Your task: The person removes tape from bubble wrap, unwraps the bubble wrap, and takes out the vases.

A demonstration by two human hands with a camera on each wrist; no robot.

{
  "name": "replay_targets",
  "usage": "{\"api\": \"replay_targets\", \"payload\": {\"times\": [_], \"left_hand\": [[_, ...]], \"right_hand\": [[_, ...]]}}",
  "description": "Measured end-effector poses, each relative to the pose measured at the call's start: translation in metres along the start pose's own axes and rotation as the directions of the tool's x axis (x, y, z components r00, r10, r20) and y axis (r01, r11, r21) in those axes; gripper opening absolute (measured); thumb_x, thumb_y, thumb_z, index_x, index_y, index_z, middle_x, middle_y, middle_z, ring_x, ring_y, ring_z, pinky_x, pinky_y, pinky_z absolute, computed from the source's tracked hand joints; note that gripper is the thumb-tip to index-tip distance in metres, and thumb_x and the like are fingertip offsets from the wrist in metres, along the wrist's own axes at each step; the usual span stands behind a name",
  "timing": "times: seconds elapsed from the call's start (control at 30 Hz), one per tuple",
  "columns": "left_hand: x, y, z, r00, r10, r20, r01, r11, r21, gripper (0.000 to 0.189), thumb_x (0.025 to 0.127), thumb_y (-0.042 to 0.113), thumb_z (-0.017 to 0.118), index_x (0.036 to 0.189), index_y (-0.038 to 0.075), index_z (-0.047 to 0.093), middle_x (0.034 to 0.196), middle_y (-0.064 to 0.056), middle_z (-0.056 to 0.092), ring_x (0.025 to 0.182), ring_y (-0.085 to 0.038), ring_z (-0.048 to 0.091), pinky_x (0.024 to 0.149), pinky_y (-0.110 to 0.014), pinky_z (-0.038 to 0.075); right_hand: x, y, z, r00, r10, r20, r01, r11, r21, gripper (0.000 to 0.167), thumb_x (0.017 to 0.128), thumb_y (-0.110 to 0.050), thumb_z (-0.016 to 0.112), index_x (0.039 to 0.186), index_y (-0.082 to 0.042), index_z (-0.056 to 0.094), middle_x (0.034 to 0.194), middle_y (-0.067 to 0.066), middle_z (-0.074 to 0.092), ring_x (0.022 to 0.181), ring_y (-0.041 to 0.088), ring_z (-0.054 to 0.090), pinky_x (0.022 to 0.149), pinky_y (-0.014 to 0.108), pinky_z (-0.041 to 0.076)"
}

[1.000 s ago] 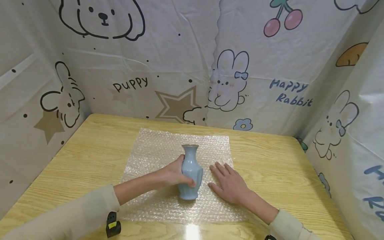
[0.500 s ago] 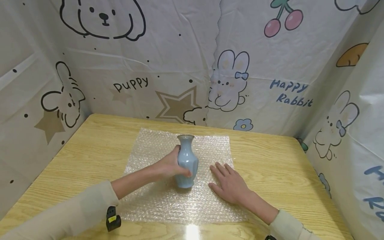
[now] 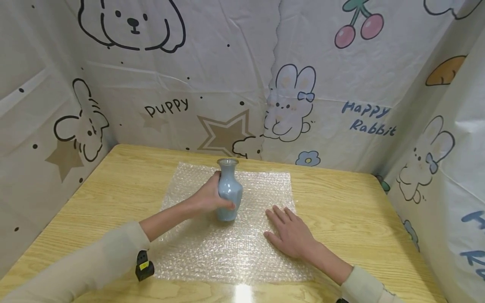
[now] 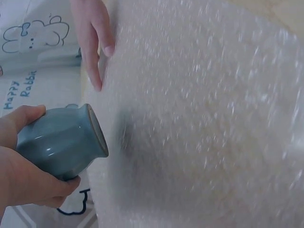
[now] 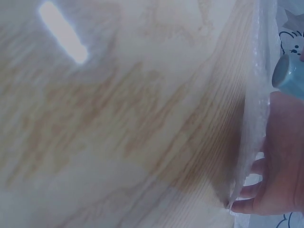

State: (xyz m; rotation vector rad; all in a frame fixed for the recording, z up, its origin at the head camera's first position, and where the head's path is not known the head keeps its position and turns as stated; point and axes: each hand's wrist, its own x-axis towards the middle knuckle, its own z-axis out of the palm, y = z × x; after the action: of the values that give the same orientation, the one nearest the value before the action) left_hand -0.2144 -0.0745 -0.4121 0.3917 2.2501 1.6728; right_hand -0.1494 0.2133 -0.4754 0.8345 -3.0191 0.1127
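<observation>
My left hand (image 3: 206, 197) grips a pale blue ceramic vase (image 3: 229, 191) around its body, thumb on the near side. The vase is upright, with a narrow neck and flared rim. In the left wrist view its base (image 4: 98, 130) shows, held above a sheet of bubble wrap (image 3: 212, 252) with a shadow beneath. My right hand (image 3: 291, 235) rests palm down on the right part of the sheet, fingers spread. The right wrist view shows that hand (image 5: 284, 161) at the wrap's edge, which stands slightly off the table there.
The bubble wrap lies on a wood-grain table (image 3: 352, 219). A cloth (image 3: 212, 63) printed with cartoon animals hangs behind the table and along both sides. A black strap with a yellow mark (image 3: 144, 266) is on my left sleeve.
My left hand has carried the vase away from me and a little to the left, over the wrap. The right hand has stayed in place.
</observation>
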Motion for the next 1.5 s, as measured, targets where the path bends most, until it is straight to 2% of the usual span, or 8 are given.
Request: {"api": "replay_targets", "payload": {"times": [0.23,0.4,0.63,0.9,1.27,1.5], "left_hand": [[0.01,0.0,-0.012,0.997,0.062,-0.043,-0.06,0.996,0.062,0.094,0.072,-0.001,0.082,0.147,-0.004,0.024,0.131,-0.023,0.048,0.116,-0.04,0.055,0.099,-0.053,0.049],[0.017,0.0,-0.021,0.993,0.088,-0.079,-0.079,0.991,0.108,0.096,0.073,0.0,0.082,0.148,-0.006,0.021,0.134,-0.025,0.044,0.118,-0.042,0.053,0.098,-0.054,0.049],[0.03,-0.005,-0.033,0.981,0.141,-0.137,-0.118,0.979,0.166,0.099,0.071,0.0,0.084,0.147,-0.007,0.022,0.134,-0.027,0.043,0.118,-0.043,0.052,0.1,-0.055,0.047],[0.037,-0.005,-0.042,0.975,0.138,-0.176,-0.103,0.976,0.191,0.102,0.073,0.0,0.083,0.151,-0.003,0.018,0.141,-0.027,0.038,0.124,-0.045,0.047,0.104,-0.059,0.042],[0.053,-0.007,-0.051,0.954,0.205,-0.218,-0.153,0.96,0.235,0.107,0.07,-0.003,0.083,0.154,-0.001,0.016,0.145,-0.027,0.035,0.127,-0.046,0.044,0.107,-0.06,0.039],[0.06,-0.006,-0.055,0.956,0.177,-0.234,-0.119,0.963,0.241,0.105,0.072,-0.001,0.083,0.153,-0.003,0.015,0.144,-0.028,0.035,0.128,-0.046,0.043,0.107,-0.06,0.038]], "right_hand": [[-0.001,0.0,0.002,1.0,0.009,0.008,-0.009,1.0,-0.002,0.065,0.102,-0.048,0.048,0.152,-0.007,0.04,0.155,0.02,0.037,0.138,0.045,0.037,0.109,0.056,0.038],[-0.001,0.001,0.003,1.0,0.002,0.007,-0.002,1.0,-0.013,0.065,0.103,-0.047,0.047,0.153,-0.006,0.039,0.155,0.02,0.036,0.139,0.044,0.035,0.111,0.054,0.036],[-0.001,0.0,0.004,1.0,0.006,0.019,-0.006,1.0,-0.01,0.065,0.104,-0.046,0.044,0.154,-0.005,0.037,0.156,0.02,0.034,0.141,0.046,0.031,0.112,0.057,0.033],[-0.002,-0.002,0.004,0.998,0.04,0.048,-0.042,0.999,0.03,0.065,0.105,-0.046,0.043,0.155,-0.006,0.035,0.158,0.019,0.03,0.142,0.047,0.027,0.111,0.061,0.032],[-0.003,-0.001,0.008,0.999,0.041,0.031,-0.041,0.999,0.015,0.066,0.105,-0.048,0.042,0.156,-0.007,0.034,0.159,0.019,0.03,0.142,0.046,0.028,0.11,0.061,0.033],[-0.003,-0.002,0.007,0.999,0.043,0.031,-0.043,0.999,0.018,0.066,0.105,-0.047,0.042,0.155,-0.006,0.034,0.158,0.019,0.03,0.142,0.046,0.028,0.11,0.061,0.032]]}}
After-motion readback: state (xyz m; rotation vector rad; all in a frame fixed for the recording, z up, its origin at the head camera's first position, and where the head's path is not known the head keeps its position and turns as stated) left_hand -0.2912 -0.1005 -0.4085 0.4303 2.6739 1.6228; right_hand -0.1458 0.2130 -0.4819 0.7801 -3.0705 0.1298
